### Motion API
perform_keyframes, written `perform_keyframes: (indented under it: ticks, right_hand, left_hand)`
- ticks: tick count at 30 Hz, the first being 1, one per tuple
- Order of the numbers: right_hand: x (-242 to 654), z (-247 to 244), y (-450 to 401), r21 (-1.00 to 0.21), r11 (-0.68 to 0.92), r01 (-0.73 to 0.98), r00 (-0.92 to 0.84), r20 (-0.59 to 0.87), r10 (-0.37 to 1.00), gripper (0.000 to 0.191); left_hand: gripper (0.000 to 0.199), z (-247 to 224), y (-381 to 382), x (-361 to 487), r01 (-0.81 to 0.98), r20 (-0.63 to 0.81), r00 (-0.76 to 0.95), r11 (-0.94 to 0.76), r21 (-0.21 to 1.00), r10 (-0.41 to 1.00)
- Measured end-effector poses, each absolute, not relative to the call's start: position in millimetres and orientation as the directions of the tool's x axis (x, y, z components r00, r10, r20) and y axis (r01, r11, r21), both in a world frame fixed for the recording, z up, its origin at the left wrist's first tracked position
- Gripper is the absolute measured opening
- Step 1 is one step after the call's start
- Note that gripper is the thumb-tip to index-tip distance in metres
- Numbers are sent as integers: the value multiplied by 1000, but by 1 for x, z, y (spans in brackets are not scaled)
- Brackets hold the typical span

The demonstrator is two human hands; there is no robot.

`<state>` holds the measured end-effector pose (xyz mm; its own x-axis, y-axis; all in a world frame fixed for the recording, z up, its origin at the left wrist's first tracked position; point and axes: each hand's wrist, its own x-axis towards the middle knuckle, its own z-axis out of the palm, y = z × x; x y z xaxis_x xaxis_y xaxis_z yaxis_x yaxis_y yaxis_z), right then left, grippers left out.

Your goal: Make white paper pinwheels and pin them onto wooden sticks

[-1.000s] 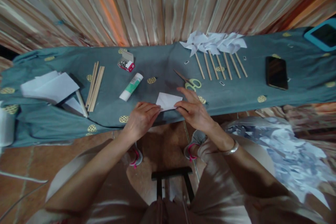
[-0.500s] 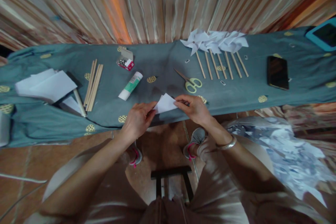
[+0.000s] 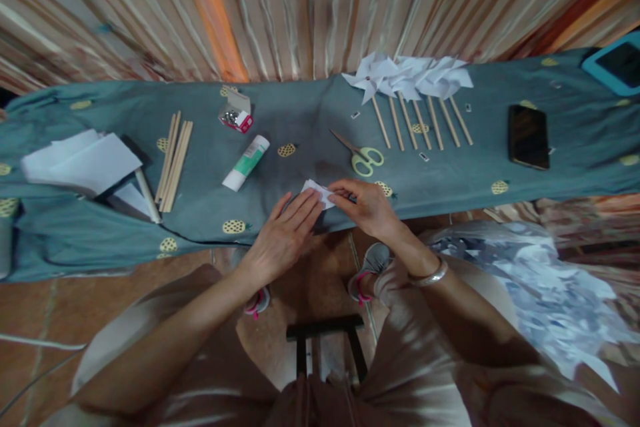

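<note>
A small folded white paper (image 3: pixel 324 196) lies at the near edge of the cloth-covered table (image 3: pixel 290 173). My left hand (image 3: pixel 284 232) rests flat on its left part, fingers stretched out. The fingers and thumb of my right hand (image 3: pixel 369 208) pinch its right side. Just beyond are green-handled scissors (image 3: pixel 367 160), blades pointing up and left. A glue stick (image 3: pixel 247 163) lies to the left, with an open box of small metal pieces (image 3: pixel 237 115) behind it.
White paper pinwheels (image 3: pixel 410 77) on wooden sticks lie back right, near a black phone (image 3: pixel 529 136) and a blue-framed device (image 3: pixel 616 63). Loose wooden sticks (image 3: pixel 175 167) and white sheets (image 3: pixel 87 160) lie left. A bag of white pieces (image 3: pixel 555 300) stands below right.
My left hand has gone from pinching the paper's left side to lying flat over it, and less of the paper shows. My right hand has barely moved.
</note>
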<state>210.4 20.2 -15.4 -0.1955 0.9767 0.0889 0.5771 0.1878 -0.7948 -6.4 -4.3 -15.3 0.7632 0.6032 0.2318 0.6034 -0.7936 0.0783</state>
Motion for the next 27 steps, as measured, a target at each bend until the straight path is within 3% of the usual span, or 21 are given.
perform_keyframes:
  ticks: [13,27]
  right_hand:
    - [210,-11,18,-797,106,594,-124,39,992,16]
    - [204,-15,21,-792,108,601,-63,88,994,17]
  left_hand:
    - [55,-32,-12,-6,625,212,747,-775,99,630]
    - [62,-34,-14,-5,654,179,715,-737,171,676]
